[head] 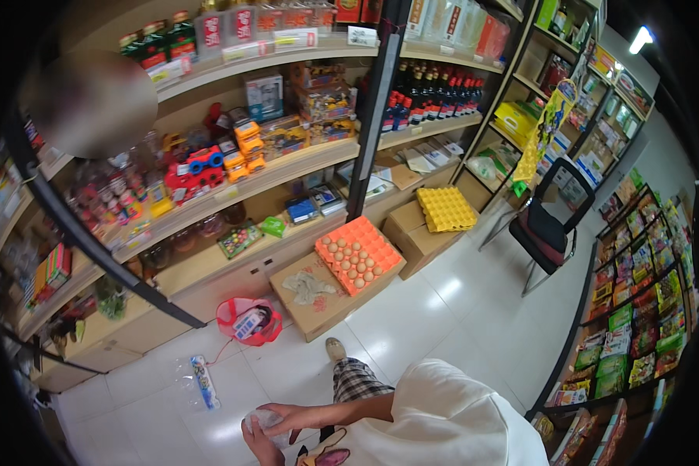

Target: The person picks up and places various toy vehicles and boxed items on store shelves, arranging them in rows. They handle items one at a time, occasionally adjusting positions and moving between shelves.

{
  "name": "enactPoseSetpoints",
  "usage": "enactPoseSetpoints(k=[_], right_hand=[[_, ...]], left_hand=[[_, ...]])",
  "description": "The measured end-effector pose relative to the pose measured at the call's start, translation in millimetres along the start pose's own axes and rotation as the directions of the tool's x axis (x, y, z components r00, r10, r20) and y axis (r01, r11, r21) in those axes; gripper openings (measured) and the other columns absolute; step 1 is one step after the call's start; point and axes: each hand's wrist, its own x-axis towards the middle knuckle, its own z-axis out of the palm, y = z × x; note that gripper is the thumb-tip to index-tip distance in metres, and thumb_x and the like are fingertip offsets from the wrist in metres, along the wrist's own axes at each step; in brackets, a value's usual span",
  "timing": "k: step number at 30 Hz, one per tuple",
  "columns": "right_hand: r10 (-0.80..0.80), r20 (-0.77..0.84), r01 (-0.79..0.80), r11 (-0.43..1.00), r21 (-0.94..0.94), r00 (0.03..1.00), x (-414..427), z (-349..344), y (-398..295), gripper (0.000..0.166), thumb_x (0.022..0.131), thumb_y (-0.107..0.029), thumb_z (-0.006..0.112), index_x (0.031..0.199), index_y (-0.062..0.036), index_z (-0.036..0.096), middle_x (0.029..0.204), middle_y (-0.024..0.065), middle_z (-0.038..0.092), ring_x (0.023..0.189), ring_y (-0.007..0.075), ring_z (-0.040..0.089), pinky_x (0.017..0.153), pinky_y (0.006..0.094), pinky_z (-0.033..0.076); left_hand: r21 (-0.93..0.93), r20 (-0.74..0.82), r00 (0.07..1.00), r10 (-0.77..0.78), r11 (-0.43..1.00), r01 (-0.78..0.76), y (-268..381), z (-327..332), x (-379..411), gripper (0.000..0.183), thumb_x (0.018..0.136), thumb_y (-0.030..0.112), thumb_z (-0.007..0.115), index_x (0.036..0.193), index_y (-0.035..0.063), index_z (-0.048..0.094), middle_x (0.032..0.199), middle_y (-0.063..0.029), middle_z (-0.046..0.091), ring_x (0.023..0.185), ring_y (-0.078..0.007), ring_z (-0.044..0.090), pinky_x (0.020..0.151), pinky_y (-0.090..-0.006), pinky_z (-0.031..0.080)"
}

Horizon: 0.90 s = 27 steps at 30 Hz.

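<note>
My right hand (297, 418) and my left hand (260, 444) meet low in the picture, over the tiled floor. Between them they grip a translucent, whitish crumpled item (266, 419), which looks like thin plastic; the fingers hide part of it. Beyond my hands, a blue printed toy package (204, 382) lies on the floor with clear plastic around it. A red bag (226, 316) stands open farther off, with boxed goods inside.
A cardboard box (309, 317) carries a partly filled orange egg tray (378, 237) and a crumpled grey cloth or paper (306, 287). Yellow trays (446, 208) top another carton. Stocked shelves (303, 156) line the wall. A black chair (539, 233) and a snack rack (623, 338) stand right.
</note>
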Motion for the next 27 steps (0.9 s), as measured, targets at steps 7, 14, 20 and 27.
enactPoseSetpoints(k=[7, 14, 20, 27], right_hand=[[-0.108, 0.136, 0.165, 0.827, -0.537, 0.985, 34.7, 54.0, 60.9, 0.072, 0.07, -0.013, 0.07, 0.131, -0.0003, 0.036, 0.117, 0.012, 0.05, 0.1, 0.0182, 0.051, 0.081, 0.0313, 0.048], [0.117, -0.184, -0.188, 0.881, -0.435, 0.976, 49.7, 77.0, 66.6, 0.036, 0.081, -0.008, 0.057, 0.116, -0.0035, 0.049, 0.1, 0.0078, 0.059, 0.086, 0.0172, 0.059, 0.064, 0.0314, 0.052], [0.008, -0.307, -0.183, 0.817, -0.547, 0.952, 72.6, 78.7, 28.0, 0.025, 0.086, -0.024, 0.059, 0.106, -0.0079, 0.055, 0.082, 0.0012, 0.06, 0.064, 0.0097, 0.054, 0.048, 0.0258, 0.043], [-0.222, -0.381, -0.1, 0.739, -0.666, 0.897, 101.8, 41.7, 40.1, 0.017, 0.086, -0.02, 0.057, 0.095, -0.0062, 0.059, 0.068, -0.0009, 0.055, 0.053, 0.009, 0.048, 0.041, 0.0258, 0.036]], left_hand=[[-0.002, 0.131, 0.977, 0.167, 0.986, -0.168, 18.4, -78.0, -84.2, 0.041, 0.087, 0.015, 0.057, 0.124, 0.0007, 0.046, 0.114, -0.0086, 0.055, 0.106, -0.0196, 0.051, 0.092, -0.0315, 0.04], [-0.059, -0.45, 0.885, -0.121, 0.993, 0.105, -46.8, -199.5, -169.5, 0.037, 0.084, 0.017, 0.061, 0.116, 0.0008, 0.053, 0.105, -0.0073, 0.059, 0.092, -0.0159, 0.057, 0.078, -0.0287, 0.046], [0.642, -0.444, 0.768, -0.463, 0.433, 0.632, -268.9, -298.9, -333.3, 0.013, 0.074, 0.01, 0.051, 0.067, 0.0043, 0.06, 0.061, -0.0083, 0.056, 0.054, -0.0146, 0.054, 0.046, -0.0265, 0.042], [0.264, -0.497, 0.546, -0.674, 0.483, 0.835, -362.8, -253.8, -425.5, 0.01, 0.079, 0.012, 0.052, 0.08, 0.0048, 0.059, 0.071, -0.0075, 0.058, 0.062, -0.0157, 0.057, 0.05, -0.0276, 0.044]])
